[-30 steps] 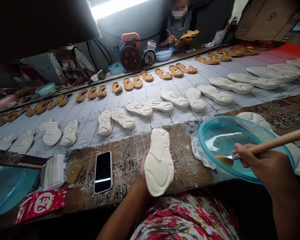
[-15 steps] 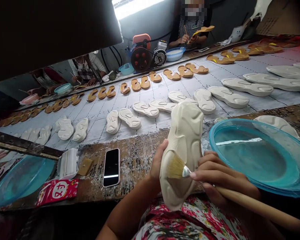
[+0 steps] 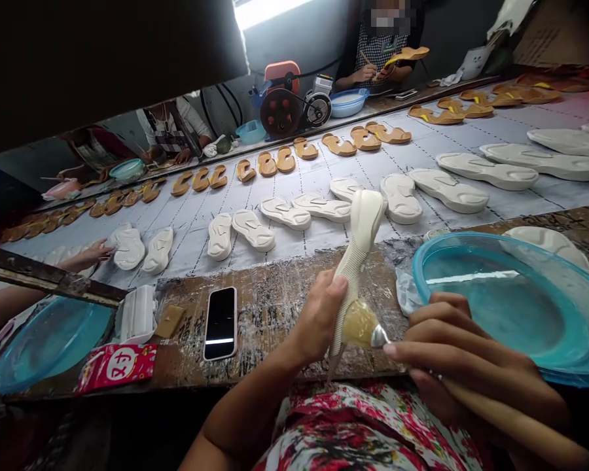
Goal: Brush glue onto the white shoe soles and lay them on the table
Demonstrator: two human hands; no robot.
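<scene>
My left hand (image 3: 321, 314) grips a white shoe sole (image 3: 366, 226) around its middle, tilted so its textured side edge shows. In my right hand (image 3: 466, 353) is a wooden-handled paintbrush (image 3: 363, 325), its wide pale bristles pressed against the lower part of the sole. Just right of the brush stands a blue basin (image 3: 491, 307) of cloudy liquid. Another white sole (image 3: 547, 245) lies behind that basin. The far end of the handle runs off past my right hand toward the lower right.
A phone (image 3: 220, 324), a red packet (image 3: 118, 367) and a white box (image 3: 137, 314) lie on the worktop. Beyond, a white conveyor belt (image 3: 186, 242) carries rows of white and tan soles. A co-worker's hand (image 3: 95, 252) reaches in at left; people sit across the belt.
My left hand has turned the sole from its broad face onto its edge. The brush has moved slightly right and down with it. A co-worker's hand has come over the belt at left.
</scene>
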